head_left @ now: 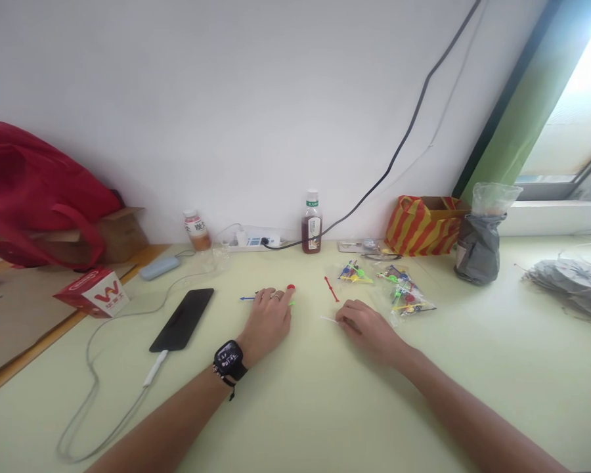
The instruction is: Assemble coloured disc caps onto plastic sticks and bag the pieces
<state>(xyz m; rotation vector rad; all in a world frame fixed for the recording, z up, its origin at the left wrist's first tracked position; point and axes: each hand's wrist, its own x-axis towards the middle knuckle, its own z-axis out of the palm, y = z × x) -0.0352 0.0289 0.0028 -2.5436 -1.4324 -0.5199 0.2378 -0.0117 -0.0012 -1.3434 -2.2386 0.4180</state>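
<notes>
My left hand [266, 320] lies palm down on the table with its fingers stretched forward. Its index fingertip is at a small red round piece [290, 287]. A blue plastic arrow [247, 299] pokes out to the left of this hand, and a bit of a green piece [292, 303] shows at its right; the rest of both is covered. My right hand [367, 328] is closed low over the table, fingers curled around the end of a thin white stick [328, 319] that points left. Just beyond it lies a red double-ended plastic arrow [331, 289].
Clear bags of coloured plastic pieces [408, 295] lie right of centre. A dark drink bottle [312, 226] and a power strip [256, 240] stand by the wall. A charging phone [182, 320] and a red-white box [94, 293] are left; a striped bag [418, 226] is back right.
</notes>
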